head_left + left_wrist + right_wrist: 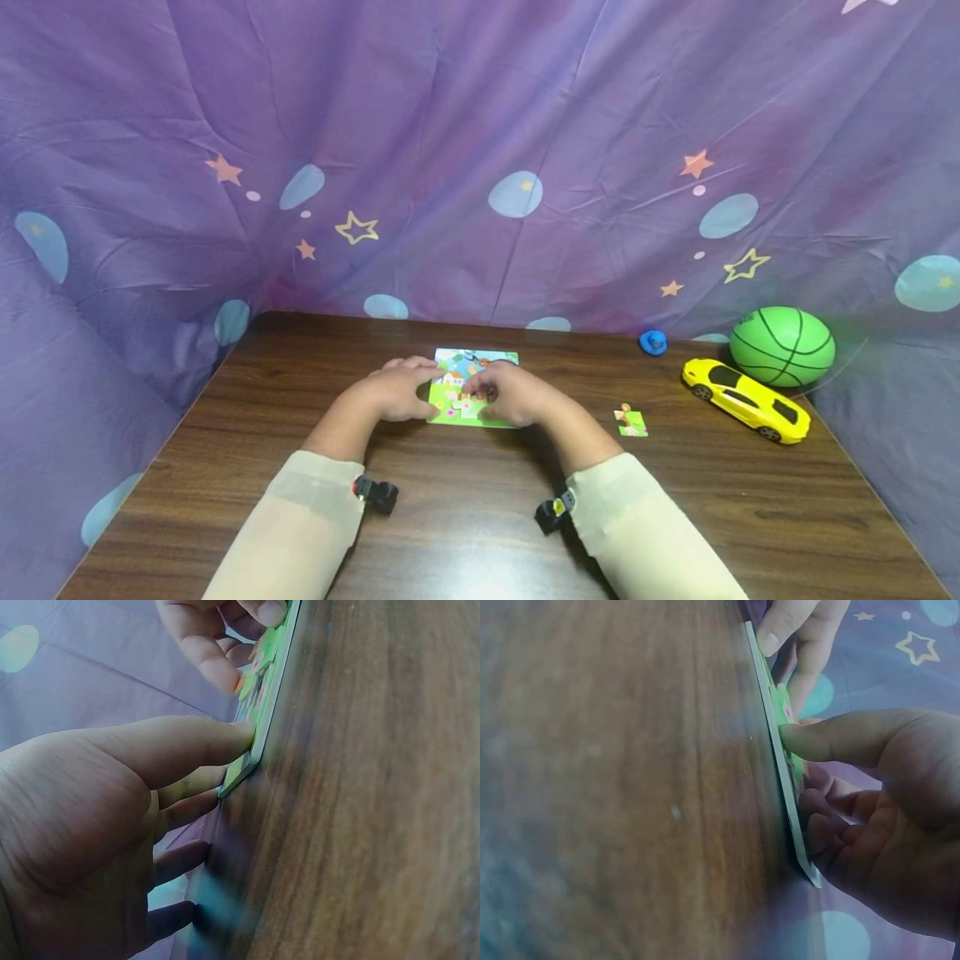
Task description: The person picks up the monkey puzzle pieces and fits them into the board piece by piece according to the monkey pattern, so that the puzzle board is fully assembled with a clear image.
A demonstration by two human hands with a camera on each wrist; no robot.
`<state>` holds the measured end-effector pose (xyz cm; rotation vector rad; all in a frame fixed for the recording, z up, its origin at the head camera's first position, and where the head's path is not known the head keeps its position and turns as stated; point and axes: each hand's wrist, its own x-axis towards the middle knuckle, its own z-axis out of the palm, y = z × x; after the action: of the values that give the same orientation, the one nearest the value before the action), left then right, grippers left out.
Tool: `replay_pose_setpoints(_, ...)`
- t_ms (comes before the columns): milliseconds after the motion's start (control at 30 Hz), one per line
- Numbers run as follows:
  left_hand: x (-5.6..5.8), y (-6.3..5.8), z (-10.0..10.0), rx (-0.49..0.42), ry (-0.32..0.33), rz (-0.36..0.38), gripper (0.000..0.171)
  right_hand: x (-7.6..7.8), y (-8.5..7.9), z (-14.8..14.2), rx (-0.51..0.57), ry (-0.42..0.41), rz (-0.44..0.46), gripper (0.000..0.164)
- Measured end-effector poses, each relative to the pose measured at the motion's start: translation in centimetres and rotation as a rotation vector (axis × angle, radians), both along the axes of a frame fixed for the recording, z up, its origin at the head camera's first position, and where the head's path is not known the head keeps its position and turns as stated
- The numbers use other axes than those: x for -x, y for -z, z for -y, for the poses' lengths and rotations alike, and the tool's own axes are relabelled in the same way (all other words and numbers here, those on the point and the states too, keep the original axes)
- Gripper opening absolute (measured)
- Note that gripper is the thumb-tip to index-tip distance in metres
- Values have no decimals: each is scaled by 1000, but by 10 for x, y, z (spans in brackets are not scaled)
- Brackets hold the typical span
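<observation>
A colourful jigsaw puzzle board (452, 357) lies flat on the table between both hands. My left hand (396, 392) is at its left side, fingers extended; in the left wrist view the thumb rests on the board near the corner. From the other side, my right hand (519, 395) pinches a green puzzle piece (783, 703) between thumb and fingers, slightly raised over the board's picture. The right fingers curl and partly hide the board's right half. A loose puzzle piece (632, 422) lies on the table, right of the board.
On the right of the brown wooden table (465, 492) stand a yellow toy car (746, 402), a green ball (782, 346) and a small blue rubber duck (653, 342). A purple patterned cloth (420, 150) hangs behind the table and along its sides.
</observation>
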<state>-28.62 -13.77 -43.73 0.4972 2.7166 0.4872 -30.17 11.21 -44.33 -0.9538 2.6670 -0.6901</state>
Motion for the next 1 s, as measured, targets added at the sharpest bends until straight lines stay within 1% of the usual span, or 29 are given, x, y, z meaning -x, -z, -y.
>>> replay_pose_setpoints(67, 0, -1, 0, -3, -2, 2, 80, -1, 0, 0, -25, 18, -2, 42)
replay_pose_setpoints(367, 0, -1, 0, 0, -9, 13, 79, -3, -1, -2, -30, 56, 33, 47)
replay_pose_setpoints(633, 0, -1, 0, -3, -12, 13, 79, -3, -3, -1, -68, 23, 9, 51)
replay_pose_setpoints(733, 0, 0, 0, -1, -12, 13, 79, -4, -4, -1, -81, 32, 21, 51)
replay_pose_setpoints(933, -2, -2, 0, 1, -12, 17, 79, -3, -5, 0, -80, 10, 13, 55)
replay_pose_setpoints(1000, -2, -3, -1, -4, -15, 21, 79, -3, -6, 0, -94, 15, 22, 56)
